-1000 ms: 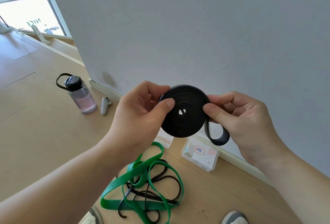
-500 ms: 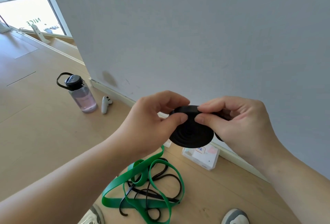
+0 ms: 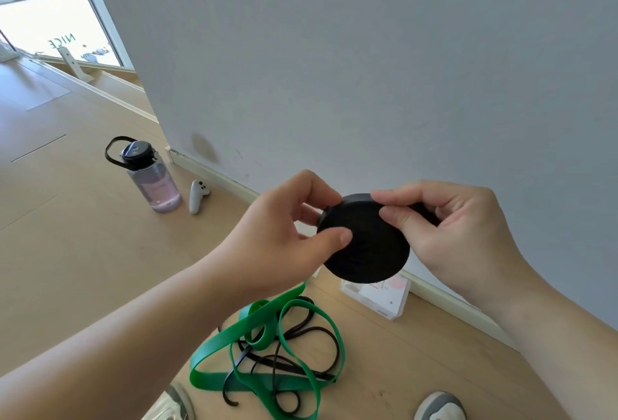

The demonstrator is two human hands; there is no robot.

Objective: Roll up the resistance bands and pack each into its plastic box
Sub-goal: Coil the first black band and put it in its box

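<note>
A black resistance band rolled into a flat coil (image 3: 368, 245) is held in the air in front of me. My left hand (image 3: 284, 235) pinches its left edge, thumb on the face. My right hand (image 3: 461, 232) pinches the top right edge and the band's loose end behind it. On the floor below lie a loose green band (image 3: 267, 346) tangled with a thin black band (image 3: 301, 362). A clear plastic box (image 3: 384, 299) with a label sits by the skirting board, partly hidden by the coil.
A water bottle (image 3: 150, 182) with a black lid and a white controller (image 3: 197, 197) stand on the wooden floor to the left near the wall corner. The grey wall is close ahead. My two shoes (image 3: 438, 406) show at the bottom edge.
The coil has tilted from facing me to lying flatter, and the hanging loop of loose end has been drawn in behind my right fingers. Both hands sank slightly.
</note>
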